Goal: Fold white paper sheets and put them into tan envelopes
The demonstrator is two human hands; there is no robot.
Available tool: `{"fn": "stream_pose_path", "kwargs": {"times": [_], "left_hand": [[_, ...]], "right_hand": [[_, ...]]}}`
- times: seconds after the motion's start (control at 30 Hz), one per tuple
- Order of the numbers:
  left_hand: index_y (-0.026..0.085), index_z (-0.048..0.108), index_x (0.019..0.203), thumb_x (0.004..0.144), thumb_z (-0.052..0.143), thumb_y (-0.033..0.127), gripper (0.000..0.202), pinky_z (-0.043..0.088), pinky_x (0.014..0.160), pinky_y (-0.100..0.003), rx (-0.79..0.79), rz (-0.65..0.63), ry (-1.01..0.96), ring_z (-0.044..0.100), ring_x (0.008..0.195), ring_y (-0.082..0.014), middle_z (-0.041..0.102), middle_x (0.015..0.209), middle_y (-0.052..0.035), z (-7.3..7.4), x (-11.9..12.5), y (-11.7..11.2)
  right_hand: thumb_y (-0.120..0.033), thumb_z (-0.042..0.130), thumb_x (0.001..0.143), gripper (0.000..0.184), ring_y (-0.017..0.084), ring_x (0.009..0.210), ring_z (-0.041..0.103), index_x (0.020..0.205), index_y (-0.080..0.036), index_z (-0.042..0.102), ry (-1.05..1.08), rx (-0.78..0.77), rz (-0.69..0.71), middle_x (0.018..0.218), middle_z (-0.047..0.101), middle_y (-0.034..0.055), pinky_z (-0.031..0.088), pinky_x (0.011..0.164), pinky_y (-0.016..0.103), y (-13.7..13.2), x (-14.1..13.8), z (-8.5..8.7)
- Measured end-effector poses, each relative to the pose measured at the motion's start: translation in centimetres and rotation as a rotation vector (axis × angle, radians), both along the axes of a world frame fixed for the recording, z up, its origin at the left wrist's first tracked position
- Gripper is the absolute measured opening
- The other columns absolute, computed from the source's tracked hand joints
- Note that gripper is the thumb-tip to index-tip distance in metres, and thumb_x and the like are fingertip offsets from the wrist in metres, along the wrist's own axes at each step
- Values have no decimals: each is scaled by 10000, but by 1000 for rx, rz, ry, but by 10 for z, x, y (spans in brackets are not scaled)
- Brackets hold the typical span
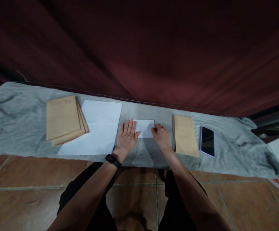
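A small folded white paper (144,127) lies on the grey cloth (21,122) in front of me. My left hand (127,136) rests flat on the paper's left end, fingers stretched out together. My right hand (160,134) is curled, its fingertips pressing down on the paper's right edge. A black band sits on my left wrist.
Left of my hands lie white sheets (98,128) and a stack of brown envelopes (63,118). To the right are another brown envelope (185,134) and a dark phone (207,141). A dark red curtain (154,48) hangs behind the cloth. Brown floor tiles (33,186) are near me.
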State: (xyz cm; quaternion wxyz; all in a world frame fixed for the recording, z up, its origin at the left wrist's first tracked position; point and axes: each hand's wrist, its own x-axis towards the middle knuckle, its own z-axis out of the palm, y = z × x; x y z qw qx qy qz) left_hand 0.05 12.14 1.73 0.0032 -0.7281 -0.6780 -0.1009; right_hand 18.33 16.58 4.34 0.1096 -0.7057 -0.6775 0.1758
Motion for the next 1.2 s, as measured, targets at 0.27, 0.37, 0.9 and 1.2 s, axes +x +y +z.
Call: {"fn": "stream_pose_path", "kwargs": {"times": [0.27,0.37,0.9,1.2], "left_hand": [[110,319,1597,1049,299,402,621,114,1283,-557,-1,-18,-15,211,1569,-302,310,1658,-133,4,0,-1],[134,334,1594,1048,302,379,599,116,1287,-554,-5,-37,-25,184,1576,-291,311,1663,-109,8,0,-4],[152,373,1569,1045,351,347,560,228,1278,-496,-8,-258,-101,235,1564,-259,346,1658,-97,-1,33,-14],[98,405,1547,1004,377,234,560,193,1283,-496,-24,-316,-54,239,1562,-262,392,1628,-143,-5,29,-12]], "right_hand": [[-398,519,1003,306,226,922,752,1039,-222,766,0,-89,20,977,800,83,484,709,258,11,4,3],[-349,564,986,258,206,903,738,976,-197,772,16,-116,85,974,798,77,454,685,241,11,10,5],[-393,558,995,266,242,914,720,1063,-192,719,-117,-57,63,966,767,101,490,770,297,-5,22,11],[-359,288,1083,536,198,1499,365,1524,-98,446,53,185,473,1609,428,122,286,1242,355,-23,-19,-9]]}}
